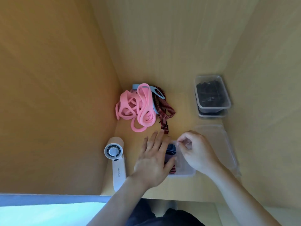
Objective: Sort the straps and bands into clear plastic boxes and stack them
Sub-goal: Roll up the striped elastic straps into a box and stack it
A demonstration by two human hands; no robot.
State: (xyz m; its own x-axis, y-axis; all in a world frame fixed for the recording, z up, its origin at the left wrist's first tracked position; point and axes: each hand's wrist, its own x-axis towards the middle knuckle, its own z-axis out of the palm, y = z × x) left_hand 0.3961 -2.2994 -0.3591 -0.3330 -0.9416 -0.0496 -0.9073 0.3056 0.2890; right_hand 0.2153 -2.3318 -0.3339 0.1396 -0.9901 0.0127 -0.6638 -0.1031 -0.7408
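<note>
Boxes (pixel 212 93) stacked two high, one open box (pixel 184 174), left hand (pixel 153 160) fingers spread, right hand (pixel 197 152) fingers curled, grip unclear

The wooden surface (pixel 182 111) carries a tangle of pink bands (pixel 140 108) in its far left corner, with blue bands (pixel 158 95) and red-and-black striped straps (pixel 164 110) touching the tangle's right side; two stacked clear boxes (pixel 213 106) of dark things stand in the far right corner; a clear plastic piece (pixel 216 144), box or lid, lies along the right edge; a clear box (pixel 184 174) sits near the front edge; a white handheld fan (pixel 116 160) lies by the left edge.
</note>
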